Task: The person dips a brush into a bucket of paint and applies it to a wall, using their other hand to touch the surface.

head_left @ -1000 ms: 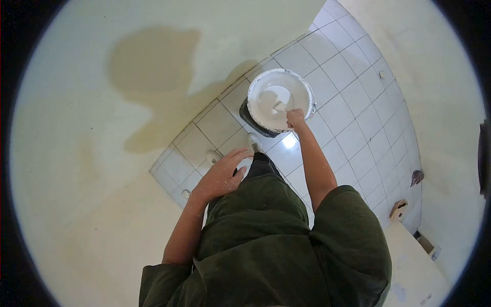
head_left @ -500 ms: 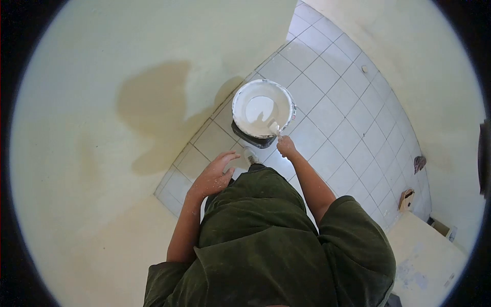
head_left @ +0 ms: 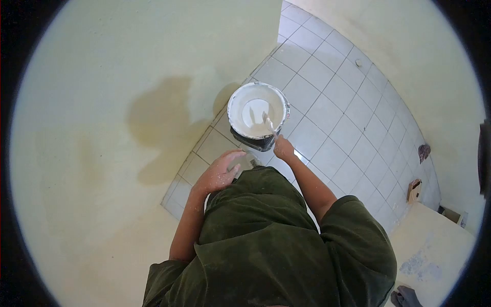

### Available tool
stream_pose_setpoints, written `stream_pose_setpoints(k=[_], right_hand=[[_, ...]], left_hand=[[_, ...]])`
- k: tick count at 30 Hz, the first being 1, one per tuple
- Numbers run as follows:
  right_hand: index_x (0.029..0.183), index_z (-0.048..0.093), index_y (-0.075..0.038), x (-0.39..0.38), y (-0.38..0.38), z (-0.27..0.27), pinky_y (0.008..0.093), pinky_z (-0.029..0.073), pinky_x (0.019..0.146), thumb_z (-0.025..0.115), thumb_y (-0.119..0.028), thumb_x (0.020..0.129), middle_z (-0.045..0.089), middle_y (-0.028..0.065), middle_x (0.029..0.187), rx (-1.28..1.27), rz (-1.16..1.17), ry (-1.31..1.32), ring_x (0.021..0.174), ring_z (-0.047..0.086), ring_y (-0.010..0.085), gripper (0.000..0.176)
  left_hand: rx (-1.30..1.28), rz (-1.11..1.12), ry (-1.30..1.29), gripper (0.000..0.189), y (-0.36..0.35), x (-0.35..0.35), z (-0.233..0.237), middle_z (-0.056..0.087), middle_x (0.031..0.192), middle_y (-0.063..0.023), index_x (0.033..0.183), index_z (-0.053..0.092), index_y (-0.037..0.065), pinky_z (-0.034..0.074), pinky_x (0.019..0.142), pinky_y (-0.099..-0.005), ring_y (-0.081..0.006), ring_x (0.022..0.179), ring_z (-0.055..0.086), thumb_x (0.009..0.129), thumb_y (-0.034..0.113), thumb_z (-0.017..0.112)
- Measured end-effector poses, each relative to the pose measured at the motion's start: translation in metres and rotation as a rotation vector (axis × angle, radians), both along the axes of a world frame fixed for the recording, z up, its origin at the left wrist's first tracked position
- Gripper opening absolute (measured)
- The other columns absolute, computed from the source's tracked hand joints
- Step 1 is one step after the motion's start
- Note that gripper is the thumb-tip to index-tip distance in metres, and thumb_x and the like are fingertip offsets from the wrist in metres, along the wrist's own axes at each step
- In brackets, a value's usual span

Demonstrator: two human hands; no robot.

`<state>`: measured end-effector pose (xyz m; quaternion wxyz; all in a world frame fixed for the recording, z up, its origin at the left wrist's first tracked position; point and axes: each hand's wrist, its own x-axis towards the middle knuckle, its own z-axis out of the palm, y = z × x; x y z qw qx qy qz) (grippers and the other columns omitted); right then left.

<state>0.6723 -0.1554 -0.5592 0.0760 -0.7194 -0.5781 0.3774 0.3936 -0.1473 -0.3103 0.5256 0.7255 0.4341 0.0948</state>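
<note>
My right hand [head_left: 284, 149] is closed around the handle of a white-smeared paintbrush [head_left: 269, 123]. The brush head dips inside a white bucket [head_left: 231, 118], whose rim is streaked with dark and white smears. White liquid [head_left: 253, 113] lies at the bucket's bottom. Below the bucket shows a dark object [head_left: 261, 145], partly hidden. My left hand [head_left: 220, 172], speckled with white, hangs open by my left thigh, with thumb and fingers apart and nothing visible in it. A light-coloured shoe [head_left: 247, 161] shows just beyond it.
A pale wall [head_left: 102, 128] rises close on the left, meeting the tiled floor [head_left: 327, 128]. Along the right wall lie a small round white thing [head_left: 358, 62], a dark crumpled cloth [head_left: 424, 152] and a tan object [head_left: 415, 191]. A stained cream surface [head_left: 434, 245] stands at lower right.
The brush has tilted further into the bucket, its head now nearer the middle. My view has shifted slightly, and the shoe shows more beside my left hand.
</note>
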Motion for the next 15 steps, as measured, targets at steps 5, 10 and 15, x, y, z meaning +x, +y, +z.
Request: stream_pose_setpoints(k=[5,10,15], right_hand=[[0.104,0.058,0.003,-0.002,-0.006,-0.012,0.0571,0.055,0.080,0.056,-0.021,0.097,0.070,0.0285,0.091,-0.013,-0.058,0.005,0.090,0.070,0.0453,0.025],[0.110,0.060,0.001,-0.001,-0.015,-0.040,0.0575,0.054,0.079,0.054,-0.021,0.097,0.065,0.0282,0.096,0.036,0.124,0.000,0.092,0.068,0.0459,0.026],[0.117,0.061,-0.002,-0.001,-0.014,-0.063,0.0593,0.052,0.080,0.051,-0.022,0.098,0.064,0.0290,0.095,0.219,0.099,0.055,0.090,0.065,0.0485,0.030]], left_hand=[[0.023,-0.024,-0.011,0.042,0.002,0.007,0.009,0.056,0.142,-0.0220,0.139,0.055,0.002,0.038,0.116,-0.0429,-0.0366,0.135,0.051,0.099,0.015,0.056],[0.029,-0.039,-0.020,0.042,0.002,0.007,0.005,0.056,0.141,-0.0219,0.139,0.055,0.001,0.038,0.115,-0.0430,-0.0370,0.134,0.052,0.099,0.015,0.056],[0.047,-0.050,-0.036,0.044,-0.002,0.002,-0.001,0.054,0.145,-0.0195,0.143,0.053,0.003,0.036,0.117,-0.0436,-0.0342,0.137,0.050,0.103,0.021,0.056]])
